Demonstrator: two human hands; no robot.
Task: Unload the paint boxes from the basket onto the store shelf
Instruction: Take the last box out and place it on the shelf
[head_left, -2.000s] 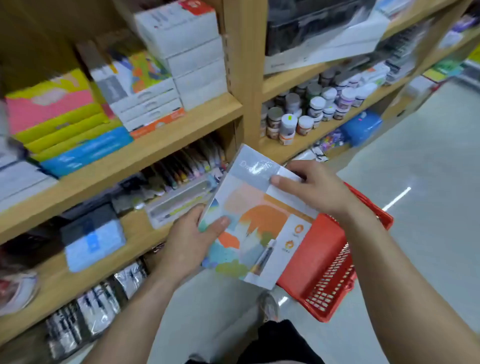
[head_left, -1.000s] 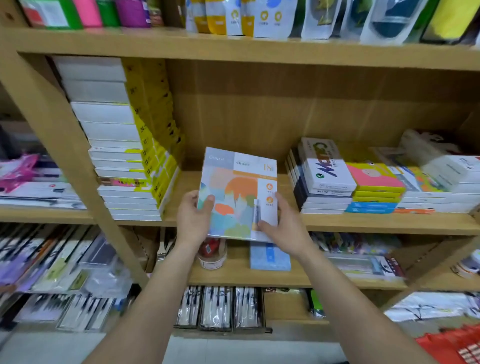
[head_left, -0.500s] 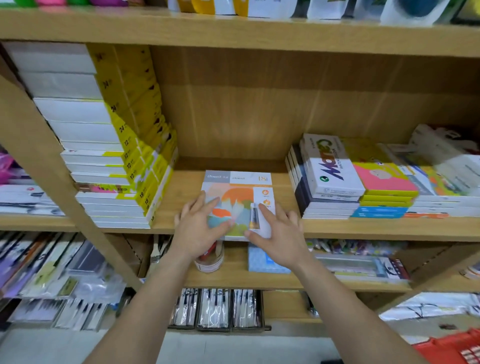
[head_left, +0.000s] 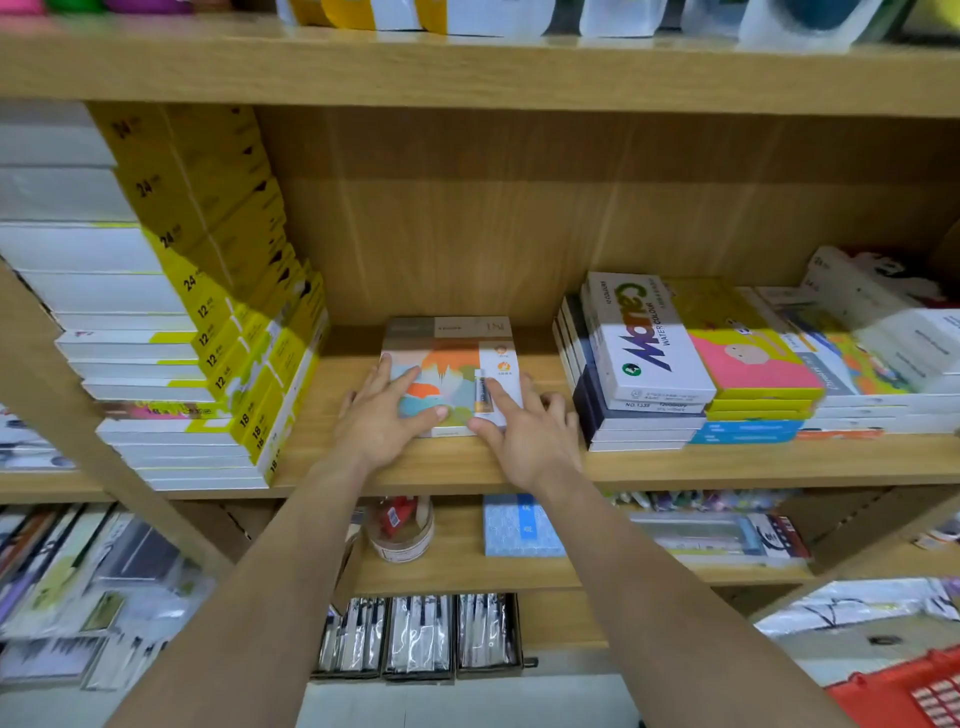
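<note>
A flat paint box (head_left: 451, 347) with an orange, teal and white cover lies on the wooden store shelf (head_left: 447, 467), in the gap between two stacks. My left hand (head_left: 382, 415) rests on its front left part with fingers spread over the cover. My right hand (head_left: 524, 431) lies on its front right corner, index finger stretched along the cover. Both hands press flat on the box rather than clasp it. A corner of the red basket (head_left: 904, 691) shows at the bottom right; its contents are hidden.
A tall stack of yellow-and-white boxes (head_left: 208, 332) stands left of the gap. Stacked watercolour boxes (head_left: 644, 358) and pink-and-yellow boxes (head_left: 753, 364) fill the right. The shelf below holds a tape roll (head_left: 400, 535) and a blue box (head_left: 519, 525).
The box was carried from beside the basket up to the shelf, laid flat, then pushed further back. My hands went from gripping its edges to lying flat on top.
</note>
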